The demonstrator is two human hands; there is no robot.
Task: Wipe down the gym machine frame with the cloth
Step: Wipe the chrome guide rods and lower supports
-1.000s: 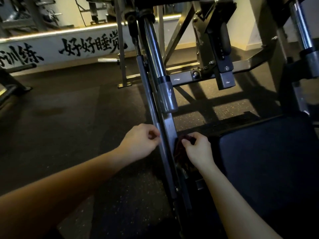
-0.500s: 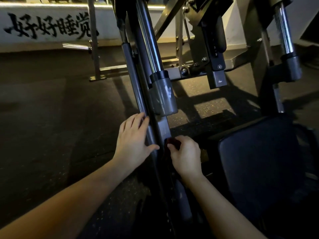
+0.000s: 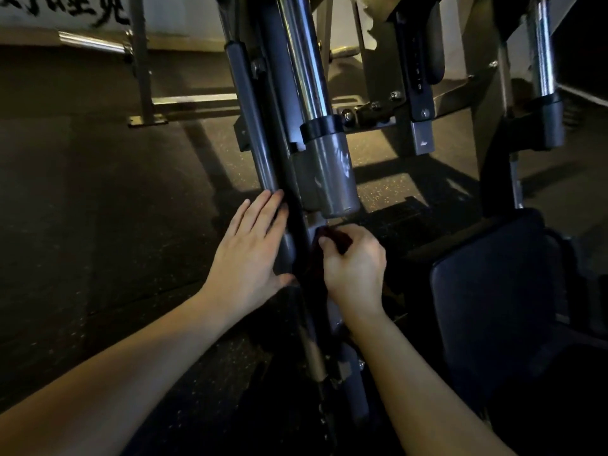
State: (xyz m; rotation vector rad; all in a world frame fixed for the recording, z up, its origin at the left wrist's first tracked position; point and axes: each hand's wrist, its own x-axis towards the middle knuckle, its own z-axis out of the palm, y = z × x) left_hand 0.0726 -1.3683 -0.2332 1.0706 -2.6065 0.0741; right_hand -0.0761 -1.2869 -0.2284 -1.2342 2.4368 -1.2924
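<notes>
The gym machine frame point(image 3: 263, 149) is a set of dark grey tubes that slopes up the middle of the view, with a chrome rod and a grey sleeve point(image 3: 332, 172) above my hands. My left hand point(image 3: 250, 255) lies flat with straight fingers against the left tube. My right hand point(image 3: 355, 268) pinches a dark red cloth point(image 3: 335, 238) against the inner rail just below the sleeve. Most of the cloth is hidden behind my fingers and in shadow.
A dark padded seat point(image 3: 500, 307) sits to the right of my right forearm. Another chrome post with a grey sleeve point(image 3: 546, 103) stands at the far right. Dark speckled rubber floor point(image 3: 98, 209) spreads to the left, with a metal foot plate point(image 3: 148, 120) behind.
My left hand opened from a loose curl and now lies flat on the left tube. My right hand with the cloth slid up the rail toward the sleeve. The camera moved closer.
</notes>
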